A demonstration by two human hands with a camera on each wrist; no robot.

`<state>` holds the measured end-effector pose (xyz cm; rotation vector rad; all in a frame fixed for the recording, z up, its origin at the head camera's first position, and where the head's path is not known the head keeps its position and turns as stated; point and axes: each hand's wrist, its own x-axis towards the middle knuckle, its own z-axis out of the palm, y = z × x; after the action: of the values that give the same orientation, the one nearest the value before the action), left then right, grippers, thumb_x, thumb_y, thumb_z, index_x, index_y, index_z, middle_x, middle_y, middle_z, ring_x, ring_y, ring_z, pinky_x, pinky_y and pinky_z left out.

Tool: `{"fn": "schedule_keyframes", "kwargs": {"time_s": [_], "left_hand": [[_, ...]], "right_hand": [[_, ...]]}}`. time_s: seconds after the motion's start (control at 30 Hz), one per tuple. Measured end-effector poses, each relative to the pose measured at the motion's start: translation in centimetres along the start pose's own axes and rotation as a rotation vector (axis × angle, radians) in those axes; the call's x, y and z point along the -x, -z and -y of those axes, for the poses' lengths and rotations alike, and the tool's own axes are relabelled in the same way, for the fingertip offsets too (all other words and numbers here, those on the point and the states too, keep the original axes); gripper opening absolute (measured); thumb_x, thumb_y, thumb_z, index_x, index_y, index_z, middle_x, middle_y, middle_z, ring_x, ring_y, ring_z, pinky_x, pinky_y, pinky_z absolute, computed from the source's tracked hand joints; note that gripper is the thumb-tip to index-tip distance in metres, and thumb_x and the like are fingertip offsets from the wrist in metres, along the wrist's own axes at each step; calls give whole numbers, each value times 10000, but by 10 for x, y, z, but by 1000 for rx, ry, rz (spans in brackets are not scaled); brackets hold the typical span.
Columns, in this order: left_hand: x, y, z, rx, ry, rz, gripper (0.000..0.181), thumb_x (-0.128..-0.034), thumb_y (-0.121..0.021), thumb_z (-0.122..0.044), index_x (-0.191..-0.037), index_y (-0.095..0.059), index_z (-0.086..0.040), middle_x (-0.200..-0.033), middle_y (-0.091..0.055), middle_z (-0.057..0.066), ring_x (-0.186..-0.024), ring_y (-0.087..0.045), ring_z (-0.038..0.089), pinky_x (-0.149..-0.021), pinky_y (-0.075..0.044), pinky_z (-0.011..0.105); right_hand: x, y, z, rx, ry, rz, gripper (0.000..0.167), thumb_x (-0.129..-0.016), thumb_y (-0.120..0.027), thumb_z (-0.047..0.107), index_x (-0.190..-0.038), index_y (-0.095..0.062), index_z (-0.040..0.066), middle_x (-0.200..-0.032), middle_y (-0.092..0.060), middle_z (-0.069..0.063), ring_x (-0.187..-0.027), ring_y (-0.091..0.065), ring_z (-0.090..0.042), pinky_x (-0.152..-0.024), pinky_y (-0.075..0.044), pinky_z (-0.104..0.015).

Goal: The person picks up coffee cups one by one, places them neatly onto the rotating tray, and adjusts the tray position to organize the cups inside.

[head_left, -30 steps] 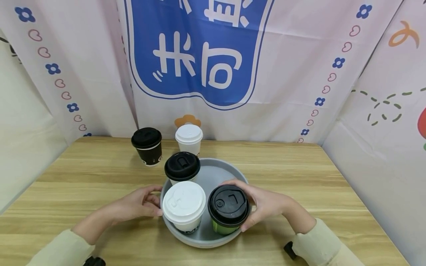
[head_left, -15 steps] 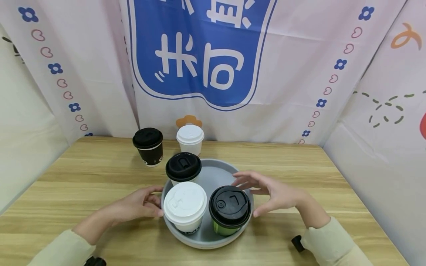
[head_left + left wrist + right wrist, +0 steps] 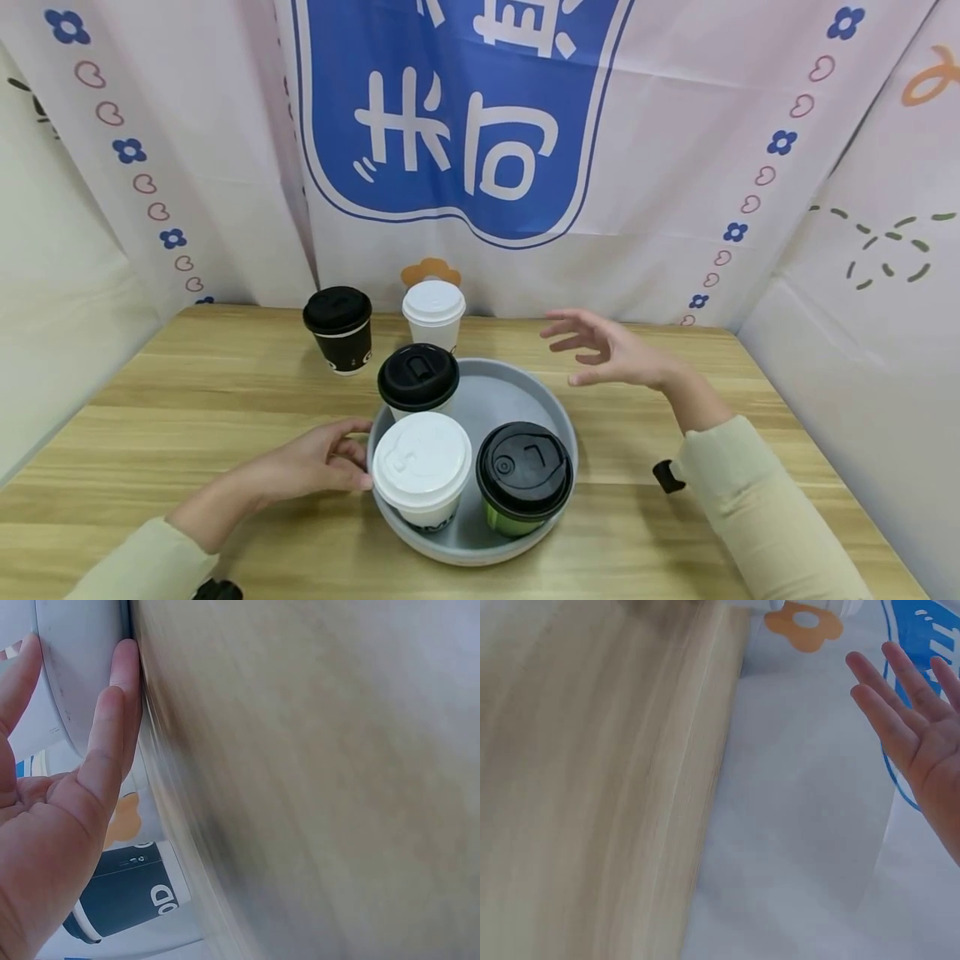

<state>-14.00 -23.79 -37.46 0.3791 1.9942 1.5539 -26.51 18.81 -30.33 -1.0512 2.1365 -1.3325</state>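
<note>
A round grey tray (image 3: pixel 506 387) holds a large white-lidded cup (image 3: pixel 422 462), a green cup with a black lid (image 3: pixel 523 471) and a pale cup with a black lid (image 3: pixel 417 379). My left hand (image 3: pixel 315 462) touches the tray's left side; in the left wrist view its fingers (image 3: pixel 105 739) lie fairly straight along the wall. Over the table, beyond the tray's right rim, my right hand (image 3: pixel 607 350) hovers with fingers spread and nothing in it. The right wrist view shows the same hand (image 3: pixel 926 735) against the curtain.
Behind the tray stand a black paper cup (image 3: pixel 341 329) on the left and a smaller white cup (image 3: pixel 434 312). A printed curtain (image 3: pixel 660 167) hangs along the back edge of the wooden table (image 3: pixel 187 400).
My right hand has let go of the green cup and moved up and away, toward the back right. The left hand stays at the tray. The cups keep their places.
</note>
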Motion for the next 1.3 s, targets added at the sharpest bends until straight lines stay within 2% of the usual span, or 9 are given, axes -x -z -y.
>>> {"fn": "schedule_keyframes", "kwargs": {"time_s": [0.2, 0.37, 0.67, 1.03, 1.3], "left_hand": [[0, -1, -1, -4, 2, 2, 919, -885, -747, -123, -1495, -121, 161, -1077, -641, 153, -976, -670, 196, -817, -568, 235], [2, -3, -3, -2, -12, 6, 907, -885, -742, -108, -1490, -125, 165, -1060, -641, 139, -960, -669, 182, -810, -566, 232], [1, -7, 0, -6, -33, 1, 874, -878, -733, -76, -1480, -149, 170, -1050, -656, 138, -955, -671, 201, -823, -571, 228], [2, -3, -3, 17, -42, 9, 884, -875, -736, -67, -1479, -137, 174, -1044, -651, 131, -947, -673, 200, -819, -577, 236], [1, -1, 0, 19, -30, -5, 883, -875, -743, -83, -1478, -149, 171, -1047, -655, 138, -953, -674, 209, -821, -577, 240]], "right_hand": [[-34, 12, -1, 33, -74, -19, 819, -873, -733, 103, -1549, -271, 136, -1529, -395, -181, -1396, -402, -453, -1105, -390, -622], [-67, 16, -2, 76, -129, -25, 817, -874, -744, 176, -1548, -282, 186, -1551, -377, -159, -1402, -407, -423, -1062, -468, -558], [-118, 8, -11, 111, -212, -43, 861, -867, -772, 261, -1558, -264, 178, -1554, -384, -133, -1391, -432, -387, -1079, -455, -553], [-162, -9, -8, 117, -161, -43, 911, -847, -786, 234, -1568, -236, 149, -1547, -376, -178, -1366, -446, -425, -1075, -467, -527], [-181, -28, -11, 90, -140, -33, 979, -830, -792, 200, -1586, -173, 146, -1563, -323, -170, -1338, -487, -379, -1109, -446, -474]]}}
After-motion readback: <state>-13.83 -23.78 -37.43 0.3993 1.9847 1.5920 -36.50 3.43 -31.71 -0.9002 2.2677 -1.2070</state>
